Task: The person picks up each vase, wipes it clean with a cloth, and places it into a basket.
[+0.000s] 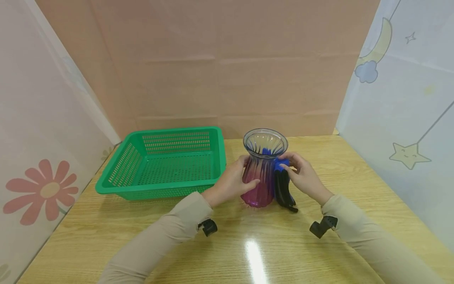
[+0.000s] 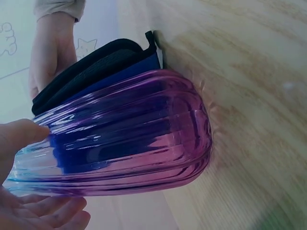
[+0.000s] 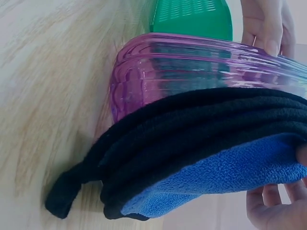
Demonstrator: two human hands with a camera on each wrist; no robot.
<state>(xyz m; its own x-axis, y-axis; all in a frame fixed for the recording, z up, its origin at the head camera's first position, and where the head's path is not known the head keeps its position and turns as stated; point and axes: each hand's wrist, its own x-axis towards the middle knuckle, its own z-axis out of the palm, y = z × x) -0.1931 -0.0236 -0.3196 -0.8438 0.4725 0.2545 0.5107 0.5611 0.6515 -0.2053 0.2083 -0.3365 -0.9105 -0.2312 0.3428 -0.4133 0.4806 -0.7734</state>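
Observation:
A ribbed glass vase point(image 1: 258, 185), clear at its flared rim and pink-purple at the base, stands upright on the table. My left hand point(image 1: 232, 179) holds it from the left, its thumb across the front. Against the vase's right side is a folded cloth point(image 3: 216, 165), blue and fuzzy with thick black edging and a small black loop at its lower end. My right hand point(image 1: 304, 177) pinches the top of this cloth. Blue shows through the glass in the left wrist view, where the vase point(image 2: 129, 139) lies in front of part of the cloth.
A green plastic basket point(image 1: 159, 188) with slotted sides stands left of the vase, close to my left hand. The wooden table point(image 1: 198, 252) ends at a tan backdrop point(image 1: 220, 79). Patterned panels point(image 1: 415, 118) rise on both sides.

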